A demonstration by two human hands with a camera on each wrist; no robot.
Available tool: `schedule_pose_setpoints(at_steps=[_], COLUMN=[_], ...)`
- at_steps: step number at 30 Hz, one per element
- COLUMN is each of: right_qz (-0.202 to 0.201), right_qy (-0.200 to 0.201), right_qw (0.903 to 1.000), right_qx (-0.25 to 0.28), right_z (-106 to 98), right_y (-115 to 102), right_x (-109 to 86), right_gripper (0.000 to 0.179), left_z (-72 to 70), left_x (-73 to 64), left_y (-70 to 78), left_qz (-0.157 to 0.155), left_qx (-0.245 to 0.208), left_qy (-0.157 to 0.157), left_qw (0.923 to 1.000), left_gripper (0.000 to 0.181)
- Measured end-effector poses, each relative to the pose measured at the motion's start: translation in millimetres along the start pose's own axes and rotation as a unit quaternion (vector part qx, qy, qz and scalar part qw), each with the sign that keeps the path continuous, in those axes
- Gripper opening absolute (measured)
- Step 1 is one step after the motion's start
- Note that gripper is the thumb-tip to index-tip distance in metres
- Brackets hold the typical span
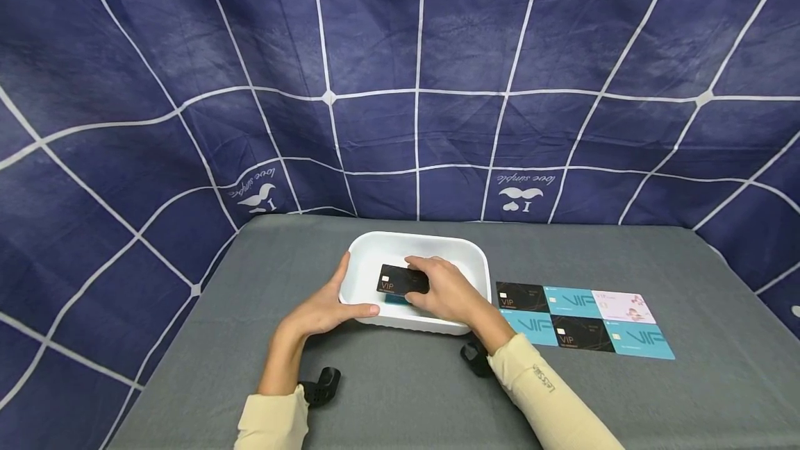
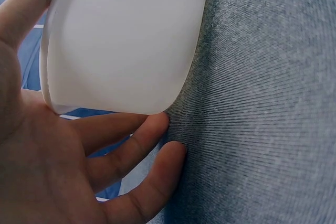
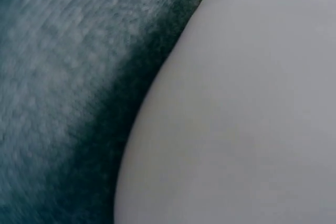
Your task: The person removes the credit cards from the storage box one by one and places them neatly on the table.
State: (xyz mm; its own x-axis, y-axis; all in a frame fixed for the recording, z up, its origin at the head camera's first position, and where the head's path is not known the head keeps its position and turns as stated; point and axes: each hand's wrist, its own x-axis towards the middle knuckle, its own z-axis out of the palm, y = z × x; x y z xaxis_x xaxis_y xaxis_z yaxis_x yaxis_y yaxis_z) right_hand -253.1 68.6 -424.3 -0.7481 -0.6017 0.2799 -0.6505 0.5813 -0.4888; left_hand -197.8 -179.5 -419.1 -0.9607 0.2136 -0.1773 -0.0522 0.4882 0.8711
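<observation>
A white plastic tray [image 1: 431,245] with rounded corners rests on the grey cloth. My left hand [image 1: 321,307] holds its left end, thumb over the near rim and fingers along the side; the left wrist view shows the fingers behind the tray's corner. Over the tray, my right hand [image 1: 445,290] pinches a black VIP card [image 1: 395,279] by its right end, thumb at the near edge and fingers at the far edge. A teal card [image 1: 395,299] shows partly from beneath it. The right wrist view has only the tray's outer wall [image 3: 236,103], with that hand out of sight.
Right of the tray, several cards lie edge to edge in two rows: black [image 1: 522,296], teal [image 1: 565,299] and pink [image 1: 623,306] behind; teal [image 1: 528,327], black [image 1: 582,334] and teal [image 1: 639,339] in front. A blue curtain [image 1: 462,130] with white lines hangs behind the table [image 1: 400,394].
</observation>
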Motion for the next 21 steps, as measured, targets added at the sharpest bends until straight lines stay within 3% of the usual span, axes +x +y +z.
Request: schedule_pose_setpoints(at_steps=[21], right_qz=[-0.038], right_qy=[0.062], right_qw=[0.9943], right_qx=[0.077], right_z=[-3.1], right_y=[-2.1], right_x=[-5.5], right_gripper=[0.058], left_z=[0.7], left_x=[0.2], left_y=[-0.4], left_qz=[0.018], left_qx=[-0.002], left_qy=[0.006], left_qw=[0.9998], left_gripper=[0.125])
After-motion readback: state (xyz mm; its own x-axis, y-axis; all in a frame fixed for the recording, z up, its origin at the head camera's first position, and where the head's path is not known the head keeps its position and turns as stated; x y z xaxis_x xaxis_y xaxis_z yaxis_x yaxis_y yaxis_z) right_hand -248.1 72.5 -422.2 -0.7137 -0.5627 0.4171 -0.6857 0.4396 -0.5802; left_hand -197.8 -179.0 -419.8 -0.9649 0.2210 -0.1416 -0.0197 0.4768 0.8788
